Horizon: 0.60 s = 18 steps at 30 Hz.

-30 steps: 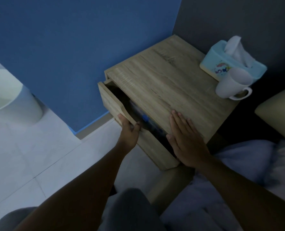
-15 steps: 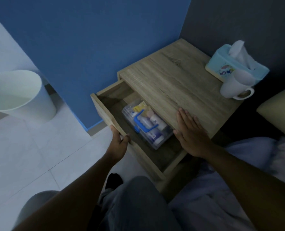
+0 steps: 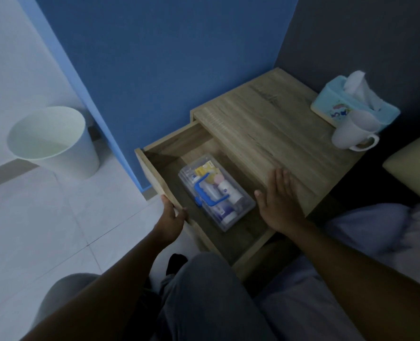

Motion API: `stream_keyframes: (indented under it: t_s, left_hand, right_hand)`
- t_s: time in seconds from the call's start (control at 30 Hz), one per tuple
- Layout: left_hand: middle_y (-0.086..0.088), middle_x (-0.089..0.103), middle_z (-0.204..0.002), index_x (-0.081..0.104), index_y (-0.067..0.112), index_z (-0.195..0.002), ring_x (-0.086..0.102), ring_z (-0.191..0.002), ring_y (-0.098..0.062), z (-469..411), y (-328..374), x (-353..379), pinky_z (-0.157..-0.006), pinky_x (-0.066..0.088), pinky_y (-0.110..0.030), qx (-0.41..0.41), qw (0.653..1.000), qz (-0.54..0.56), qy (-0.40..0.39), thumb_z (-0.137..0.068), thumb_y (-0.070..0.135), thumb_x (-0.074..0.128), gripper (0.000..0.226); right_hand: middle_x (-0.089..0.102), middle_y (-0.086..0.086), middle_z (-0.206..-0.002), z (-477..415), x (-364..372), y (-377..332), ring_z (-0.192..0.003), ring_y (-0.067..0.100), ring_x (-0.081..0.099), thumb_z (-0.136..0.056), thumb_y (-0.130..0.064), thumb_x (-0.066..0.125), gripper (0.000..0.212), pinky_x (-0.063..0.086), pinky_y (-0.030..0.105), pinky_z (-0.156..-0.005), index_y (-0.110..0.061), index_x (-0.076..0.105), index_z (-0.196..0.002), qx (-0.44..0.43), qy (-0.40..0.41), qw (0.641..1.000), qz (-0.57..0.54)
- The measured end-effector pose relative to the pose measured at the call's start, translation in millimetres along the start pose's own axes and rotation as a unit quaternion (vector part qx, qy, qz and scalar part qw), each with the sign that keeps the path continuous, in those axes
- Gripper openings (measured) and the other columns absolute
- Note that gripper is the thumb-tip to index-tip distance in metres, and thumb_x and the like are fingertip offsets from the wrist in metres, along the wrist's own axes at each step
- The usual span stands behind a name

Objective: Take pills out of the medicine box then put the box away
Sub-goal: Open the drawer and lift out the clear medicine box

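The drawer (image 3: 169,153) of the wooden nightstand (image 3: 272,134) stands pulled well out, and the medicine box (image 3: 216,194) — clear plastic with a blue handle on its lid — lies flat on the drawer floor, about midway along it and nearer the nightstand body than the drawer's front panel. Small bottles and packets show through its lid. The left hand (image 3: 170,221) grips the top edge of the drawer's front panel, thumb on the outer side and fingers curled over the inner side. The right hand (image 3: 279,203) lies flat and open on the near edge of the nightstand top, fingers spread, holding nothing. At the top's far right corner a tissue box (image 3: 331,107) sits with a white mug (image 3: 351,135) touching its near side — a white bin (image 3: 51,141) stands on the tiled floor by the blue wall.
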<state>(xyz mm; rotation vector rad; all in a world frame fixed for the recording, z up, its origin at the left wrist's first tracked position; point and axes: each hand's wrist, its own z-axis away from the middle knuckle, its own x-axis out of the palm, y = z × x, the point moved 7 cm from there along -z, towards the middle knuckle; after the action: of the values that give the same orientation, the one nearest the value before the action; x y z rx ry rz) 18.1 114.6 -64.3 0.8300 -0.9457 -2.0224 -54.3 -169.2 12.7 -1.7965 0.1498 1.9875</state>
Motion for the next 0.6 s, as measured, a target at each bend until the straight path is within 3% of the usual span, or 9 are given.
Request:
stream_keyframes:
  t_s: [0.07, 0.13, 0.2, 0.27, 0.33, 0.4, 0.53, 0.6]
  left_hand:
    - [0.006, 0.003, -0.164, -0.016, 0.040, -0.150, 0.013, -0.150, -0.015, 7, 24, -6, -0.114, 0.026, -0.040, 0.063, 0.997, -0.009, 0.051, -0.091, 0.034, 0.061, 0.097]
    - [0.013, -0.002, -0.161, -0.019, 0.052, -0.143, -0.004, -0.147, 0.005, 19, 62, -13, -0.114, 0.014, -0.035, 0.190, 0.970, -0.077, 0.128, -0.081, 0.038, 0.071, 0.110]
    - [0.005, -0.018, -0.162, -0.024, 0.038, -0.148, -0.020, -0.148, -0.008, 21, 83, -15, -0.118, 0.005, -0.041, 0.244, 0.936, -0.190, 0.170, -0.072, 0.047, 0.075, 0.125]
    - [0.000, -0.023, -0.162, -0.020, 0.027, -0.152, -0.018, -0.150, -0.021, 12, 90, -17, -0.120, 0.009, -0.048, 0.232, 0.924, -0.248, 0.175, -0.071, 0.037, 0.079, 0.128]
    - [0.002, -0.016, -0.164, -0.008, 0.028, -0.154, -0.011, -0.151, -0.022, -1, 95, -15, -0.119, 0.016, -0.052, 0.220, 0.933, -0.247, 0.140, -0.079, 0.020, 0.072, 0.111]
    - [0.003, -0.008, -0.165, 0.003, 0.028, -0.156, -0.004, -0.151, -0.023, -16, 98, -9, -0.118, 0.021, -0.053, 0.197, 0.947, -0.237, 0.088, -0.088, 0.015, 0.062, 0.091]
    - [-0.006, 0.006, -0.165, 0.013, 0.020, -0.156, 0.010, -0.151, -0.028, -46, 96, -4, -0.118, 0.024, -0.049, 0.115, 0.970, -0.212, 0.038, -0.096, 0.021, 0.053, 0.071]
    - [-0.013, 0.022, -0.159, 0.023, 0.018, -0.153, 0.030, -0.144, -0.032, -58, 96, -3, -0.111, 0.038, -0.051, 0.074, 0.980, -0.179, 0.038, -0.096, 0.026, 0.053, 0.064]
  right_hand:
    - [0.001, 0.012, -0.166, 14, 1, -25, -0.153, 0.024, -0.002, -0.101, -0.043, 0.034, 0.069, 0.004, 0.043, -0.124, -0.010, 0.007, -0.157, -0.078, 0.036, 0.996, 0.001]
    - [0.006, 0.008, -0.166, 25, 12, -47, -0.153, 0.022, 0.003, -0.100, -0.041, 0.036, 0.067, 0.007, 0.043, -0.124, -0.014, 0.013, -0.156, -0.154, 0.029, 0.987, 0.015]
    - [0.002, 0.005, -0.166, 29, 29, -59, -0.153, 0.020, 0.000, -0.099, -0.043, 0.038, 0.070, 0.009, 0.045, -0.124, -0.019, 0.008, -0.157, -0.162, -0.012, 0.987, -0.001]
    - [-0.004, 0.004, -0.167, 27, 43, -62, -0.152, 0.019, -0.006, -0.097, -0.051, 0.041, 0.077, 0.005, 0.046, -0.124, -0.021, 0.003, -0.157, -0.125, -0.035, 0.991, -0.028]
    - [-0.009, 0.005, -0.166, 22, 50, -56, -0.152, 0.022, -0.009, -0.091, -0.064, 0.044, 0.092, 0.001, 0.044, -0.123, -0.021, -0.002, -0.157, -0.060, -0.039, 0.996, -0.047]
    - [-0.009, 0.003, -0.166, 20, 57, -45, -0.152, 0.024, -0.005, -0.083, -0.075, 0.047, 0.104, 0.007, 0.047, -0.121, -0.025, -0.007, -0.156, 0.026, -0.053, 0.993, -0.099]
    - [0.011, 0.005, -0.165, 16, 70, -34, -0.148, 0.029, 0.023, -0.085, -0.075, 0.043, 0.095, 0.032, 0.054, -0.112, -0.030, -0.002, -0.155, 0.142, -0.078, 0.972, -0.173]
    - [0.026, 0.009, -0.159, 13, 71, -30, -0.138, 0.030, 0.039, -0.090, -0.069, 0.041, 0.084, 0.042, 0.049, -0.102, -0.029, 0.005, -0.155, 0.184, -0.069, 0.964, -0.178]
